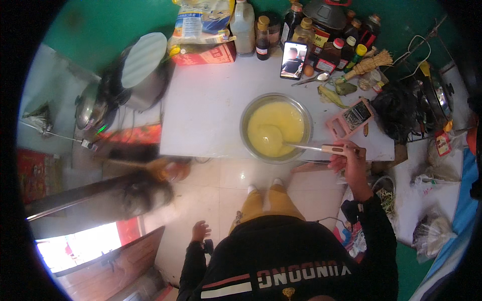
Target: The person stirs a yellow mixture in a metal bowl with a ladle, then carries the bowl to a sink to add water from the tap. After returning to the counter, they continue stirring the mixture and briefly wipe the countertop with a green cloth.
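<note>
A round metal bowl (pixel 244 140) of yellow liquid stands near the front edge of the white table (pixel 203 109). My right hand (pixel 348 161) holds the handle of a ladle (pixel 308 146), whose round end lies in the liquid. Low beside my body, away from the table, hangs my left hand (pixel 200 230) with its fingers apart and nothing in it. A pink-framed grater (pixel 352 118) lies to the right of the bowl, close to my right hand.
Behind the bowl stand a phone (pixel 293 60), an egg (pixel 308 70), a spoon (pixel 322 76) and several sauce bottles (pixel 331 54). A straw brush (pixel 369 64) and a black plastic bag (pixel 395 109) are at the right. A large pot (pixel 145 90) stands left.
</note>
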### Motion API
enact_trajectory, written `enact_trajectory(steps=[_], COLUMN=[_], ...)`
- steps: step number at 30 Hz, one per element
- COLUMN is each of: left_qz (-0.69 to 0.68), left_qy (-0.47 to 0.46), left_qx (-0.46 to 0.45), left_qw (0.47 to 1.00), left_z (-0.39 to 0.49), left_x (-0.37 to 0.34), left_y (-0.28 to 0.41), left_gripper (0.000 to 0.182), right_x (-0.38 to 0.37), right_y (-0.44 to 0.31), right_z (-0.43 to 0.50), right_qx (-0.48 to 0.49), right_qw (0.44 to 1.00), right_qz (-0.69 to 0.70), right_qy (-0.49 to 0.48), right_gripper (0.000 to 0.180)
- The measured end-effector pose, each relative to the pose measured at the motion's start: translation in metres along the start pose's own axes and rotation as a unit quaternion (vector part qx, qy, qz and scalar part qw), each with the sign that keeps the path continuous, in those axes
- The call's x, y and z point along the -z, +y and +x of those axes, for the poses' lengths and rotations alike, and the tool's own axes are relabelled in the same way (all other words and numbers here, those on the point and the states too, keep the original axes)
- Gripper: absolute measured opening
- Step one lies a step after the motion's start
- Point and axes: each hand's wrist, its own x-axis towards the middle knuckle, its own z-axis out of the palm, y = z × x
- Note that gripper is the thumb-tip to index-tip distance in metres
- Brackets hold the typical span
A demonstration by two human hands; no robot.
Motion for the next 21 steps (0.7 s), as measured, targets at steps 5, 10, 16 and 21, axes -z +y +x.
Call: enact_trajectory(steps=[5, 10, 16, 21], left_qz=[0.009, 0.001, -0.019, 0.043], left_qy=[-0.018, -0.022, 0.0, 0.018], left_qx=[-0.024, -0.042, -0.042, -0.068], left_qw=[1.0, 0.999, 0.999, 0.997], left_z=[0.002, 0.006, 0.009, 0.008], left_x=[0.002, 0.0, -0.005, -0.007], left_y=[-0.002, -0.008, -0.011, -0.008], left_gripper=[0.038, 0.035, 0.027, 0.029], right_x=[-0.009, -0.013, -0.01, -0.009], right_y=[0.017, 0.007, -0.017, -0.026], right_z=[-0.001, -0.008, -0.017, -0.023], right_qx=[-0.023, 0.009, 0.091, 0.151], right_qw=[0.996, 0.996, 0.995, 0.988], right_qz=[0.089, 0.085, 0.031, -0.032], right_qy=[0.021, 0.035, 0.026, 0.032], right_gripper=[0.037, 0.038, 0.04, 0.043])
